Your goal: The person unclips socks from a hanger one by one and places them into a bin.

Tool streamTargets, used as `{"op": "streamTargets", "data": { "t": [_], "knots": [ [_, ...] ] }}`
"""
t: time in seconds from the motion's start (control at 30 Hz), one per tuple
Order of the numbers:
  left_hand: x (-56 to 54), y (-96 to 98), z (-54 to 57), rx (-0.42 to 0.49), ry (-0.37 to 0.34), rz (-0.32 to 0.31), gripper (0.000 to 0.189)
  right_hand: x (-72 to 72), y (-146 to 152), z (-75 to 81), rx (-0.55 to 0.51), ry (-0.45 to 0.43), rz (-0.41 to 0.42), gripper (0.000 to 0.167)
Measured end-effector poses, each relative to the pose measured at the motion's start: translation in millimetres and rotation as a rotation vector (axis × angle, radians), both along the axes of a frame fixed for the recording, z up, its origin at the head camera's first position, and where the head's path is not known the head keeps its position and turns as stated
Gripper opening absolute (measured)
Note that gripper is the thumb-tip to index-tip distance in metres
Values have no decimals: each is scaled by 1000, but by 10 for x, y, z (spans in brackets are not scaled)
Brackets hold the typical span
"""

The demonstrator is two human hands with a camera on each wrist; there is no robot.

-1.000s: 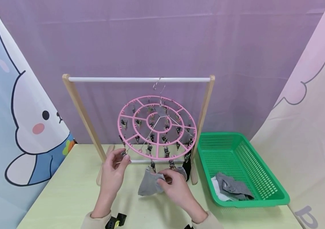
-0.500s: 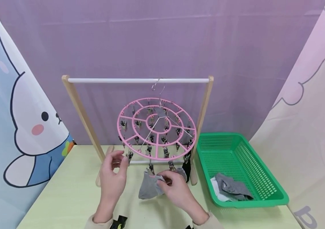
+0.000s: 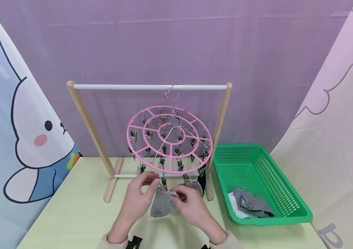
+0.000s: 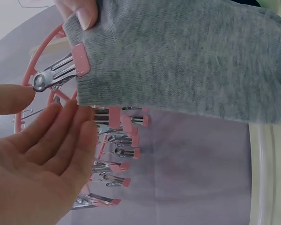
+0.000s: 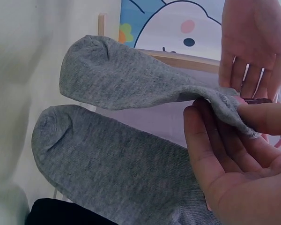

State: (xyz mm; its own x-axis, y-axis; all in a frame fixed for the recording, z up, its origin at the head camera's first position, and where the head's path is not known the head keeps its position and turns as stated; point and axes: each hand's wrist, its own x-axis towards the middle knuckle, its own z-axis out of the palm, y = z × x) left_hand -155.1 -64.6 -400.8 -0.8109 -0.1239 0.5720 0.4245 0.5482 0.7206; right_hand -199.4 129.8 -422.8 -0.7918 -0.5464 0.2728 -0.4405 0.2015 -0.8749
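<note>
A light grey sock [image 3: 160, 206] hangs at the front of the round pink clip hanger [image 3: 171, 171], one corner of its cuff in a metal clip [image 4: 61, 72] with pink tips. My right hand [image 3: 192, 203] pinches the sock's cuff between thumb and fingers. Beside that clip, my left hand [image 3: 139, 196] holds nothing, its fingers loosely bent; in the left wrist view the thumb tip is right at the clip's handle end. A second grey sock [image 5: 107, 164] hangs alongside, below the first in the right wrist view. A black item [image 3: 201, 185] hangs further right.
The hanger hooks onto the white rod [image 3: 117, 87] of a wooden-legged rack. Several other clips [image 3: 133, 135] dangle from its rings. At right stands a green basket [image 3: 294, 188] with a dark grey cloth piece [image 3: 252, 204] and a white one [image 3: 237, 207].
My left hand has left a clip on the hanger's front-left rim and moved right to the clip on the sock. The right hand keeps its pinch on the cuff.
</note>
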Motion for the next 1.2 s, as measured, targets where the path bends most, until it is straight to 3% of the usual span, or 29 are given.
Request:
{"op": "streamTargets", "data": {
  "t": [0.4, 0.77, 1.2],
  "knots": [
    [-6, 4, -3, 74, -202, -150, 25, 9, 10, 23, -7, 8, -2, 12],
    [-8, 8, -21, 93, -226, -161, 15, 19, 22, 8, -21, -10, 2, 12],
    [-29, 7, -5, 82, -251, -165, 21, 12, 28, 41, -9, 17, 2, 12]
  ]
}}
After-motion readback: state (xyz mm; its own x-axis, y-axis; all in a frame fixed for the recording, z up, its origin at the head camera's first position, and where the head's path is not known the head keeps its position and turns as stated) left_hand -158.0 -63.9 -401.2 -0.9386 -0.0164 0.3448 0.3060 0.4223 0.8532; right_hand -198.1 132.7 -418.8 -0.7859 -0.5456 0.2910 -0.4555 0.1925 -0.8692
